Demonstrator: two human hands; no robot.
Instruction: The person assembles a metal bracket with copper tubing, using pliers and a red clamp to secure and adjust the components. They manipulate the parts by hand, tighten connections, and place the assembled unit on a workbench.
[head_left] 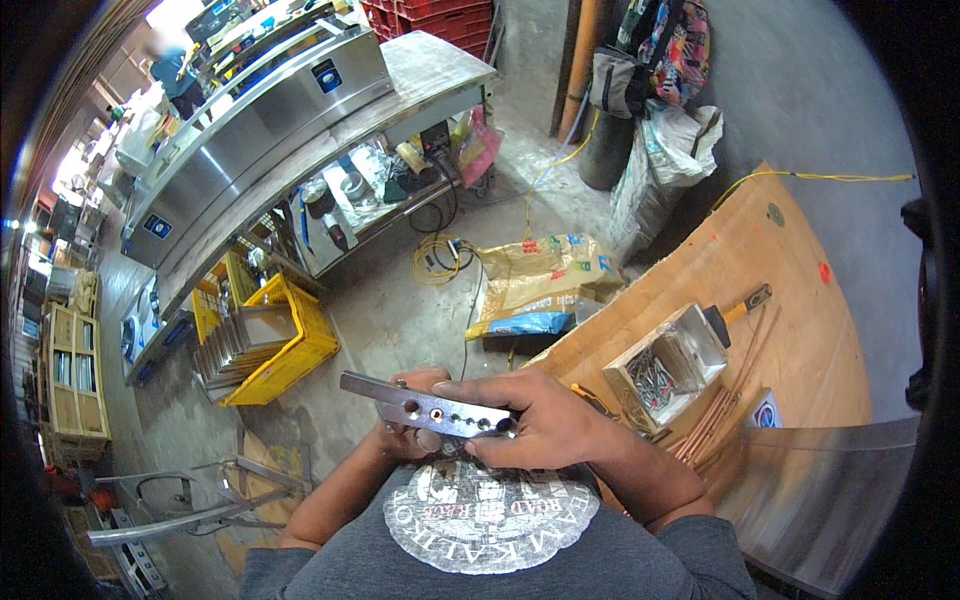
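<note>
A metal flaring bar [460, 417] with a row of round holes is held up in front of my chest, slightly tilted down to the right. One hole shows a copper-coloured rim, which looks like a tube end. My right hand [550, 418] is closed on the bar's right end, thumb below and fingers along its far edge. Behind and under the bar's left half, my left hand [405, 438] is closed around it. Part of the left hand's fingers is hidden by the bar.
To the right, a wooden table [790, 250] carries an open box of metal pieces [655, 375], a hammer [745, 308] and thin copper tubes [735, 390]. A yellow crate [290, 350] with metal sheets stands on the floor at left. Beyond are a sack [545, 280] and a long workbench [430, 65].
</note>
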